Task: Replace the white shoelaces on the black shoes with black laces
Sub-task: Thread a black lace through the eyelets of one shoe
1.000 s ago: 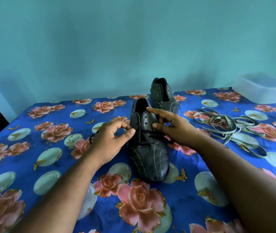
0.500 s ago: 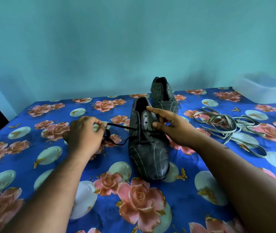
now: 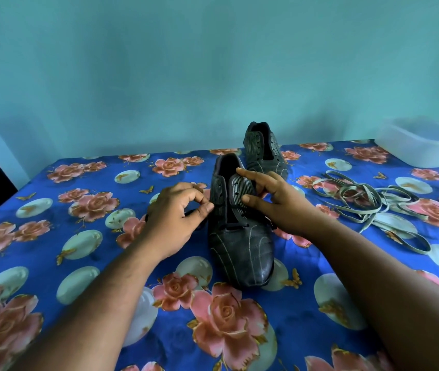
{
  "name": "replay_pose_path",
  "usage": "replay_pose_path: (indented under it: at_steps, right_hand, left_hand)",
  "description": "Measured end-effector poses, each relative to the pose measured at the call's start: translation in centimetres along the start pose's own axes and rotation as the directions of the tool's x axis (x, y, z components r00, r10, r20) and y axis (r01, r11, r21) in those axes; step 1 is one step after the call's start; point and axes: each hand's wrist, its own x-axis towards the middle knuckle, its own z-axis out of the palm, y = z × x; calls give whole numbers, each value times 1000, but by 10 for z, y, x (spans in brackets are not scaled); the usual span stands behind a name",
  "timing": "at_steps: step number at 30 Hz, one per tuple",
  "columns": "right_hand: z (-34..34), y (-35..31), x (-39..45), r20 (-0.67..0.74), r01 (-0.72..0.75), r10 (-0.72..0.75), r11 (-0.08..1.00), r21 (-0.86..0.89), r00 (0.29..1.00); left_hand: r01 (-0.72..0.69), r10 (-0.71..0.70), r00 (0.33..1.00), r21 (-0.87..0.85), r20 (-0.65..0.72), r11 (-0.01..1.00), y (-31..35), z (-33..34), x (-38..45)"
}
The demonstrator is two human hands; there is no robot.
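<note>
Near shoe: a black shoe (image 3: 239, 236) stands toe toward you on the table (image 3: 320, 303), which is covered in a blue cloth printed with pink roses.
Black lace: a black lace (image 3: 233, 225) crosses the lowest eyelets of that shoe, and one end runs left into your left hand.
Left hand: your left hand (image 3: 175, 218) sits just beside the shoe's left flank; its grip is pressed together, thumb and forefinger pinching the black lace right at the eyelet row.
Right hand: your right hand (image 3: 274, 202) rests on the shoe's right flap, its grip spread, forefinger stretched up to the collar, thumb pressing the flap; whether the curled fingers behind it catch the lace cannot be told.
Far shoe: the second shoe (image 3: 264, 151) stands behind the first, touching it or nearly so, its eyelets bare.
White laces: the white laces (image 3: 368, 204) lie in a loose tangle to the right, well apart from both shoes.
Background: a clear plastic box (image 3: 424, 144) sits at the table's far right corner, against a teal wall.
</note>
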Motion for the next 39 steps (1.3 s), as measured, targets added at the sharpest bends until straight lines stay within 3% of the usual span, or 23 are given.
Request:
replay_pose_path:
  at_steps: [4,7,9,11,13,15,17,23,26,29,31,35,37,39]
  right_hand:
    - [-2,3,0,20,-21,20,999,35,1000]
    - [-1,5,0,28,-29,28,998,48,999]
    - [-2,5,0,27,-38,37,997,60,999]
    - [-2,4,1,23,-40,38,997,63,999]
    - [-2,3,0,8,-24,24,998,54,1000]
    - [-1,2,0,-14,-18,19,998,61,1000]
    - [0,0,0,-18,-20,21,998,54,1000]
    - [1,0,0,32,-44,43,998,44,999]
    - [0,-2,-1,47,-50,48,998,38,998]
    - [-2,-3,-1,69,-72,68,996,48,995]
    - [-2,-4,-1,63,-65,63,997,33,996]
    - [-9,-13,-2,-22,-17,17,1000,15,1000]
    - [-16,-23,-3,-65,25,-24,1000,15,998]
    - [-21,-34,-5,-4,46,-46,999,-2,999]
  left_hand:
    - [163,-106,974,298,-199,941,-9,-14,2]
    - [377,-280,912,344,-298,860,-23,-28,2]
    - [413,-316,897,327,-310,850,-26,-32,1]
    - [351,-254,923,361,-290,864,-21,-29,1]
    - [203,-128,966,356,-223,912,-10,-21,2]
    - [47,-23,993,214,-112,976,3,-12,1]
    - [-10,12,1000,79,-23,997,5,0,-1]
    - [41,-42,999,-31,-16,999,3,-1,0]
    - [164,-170,981,-67,-98,984,0,-12,0]
    - [347,-354,913,-71,-202,935,-6,-21,0]
    - [417,-391,882,47,-263,908,-9,-23,1]
    - [277,-226,937,175,-264,945,-4,-17,0]
    - [175,-149,972,138,-181,975,0,-13,-1]
    - [79,-78,995,19,-60,997,6,-9,-3]
